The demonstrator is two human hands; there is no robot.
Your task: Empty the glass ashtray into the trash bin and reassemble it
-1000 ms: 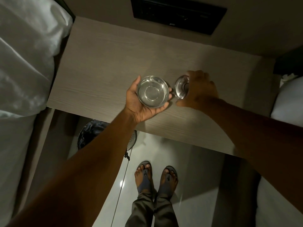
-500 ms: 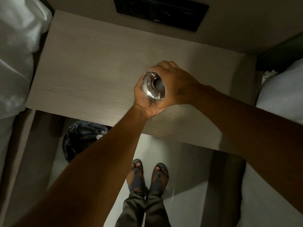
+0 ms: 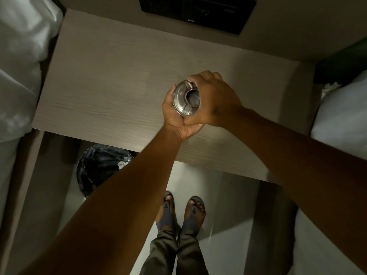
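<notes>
The ashtray (image 3: 184, 99) is a round shiny bowl with a lid that has a hole in its middle. It is held just above the pale wooden table (image 3: 111, 82). My left hand (image 3: 174, 118) cups the bowl from below and the left. My right hand (image 3: 213, 98) lies over the lid's right side, fingers curled on its rim, hiding that half. The trash bin (image 3: 99, 167), round with a black liner and crumpled paper inside, stands on the floor under the table's near-left edge, partly hidden by my left forearm.
White bedding (image 3: 21, 62) lies at the left and another white bed (image 3: 341, 120) at the right. A dark panel (image 3: 196, 10) is set in the wall behind the table. My sandalled feet (image 3: 183, 211) stand on the pale floor below the table's near edge.
One second ago the open bowl sat in my left hand and my right hand held the lid beside it. The lid has come onto the bowl, and both hands now clasp them together.
</notes>
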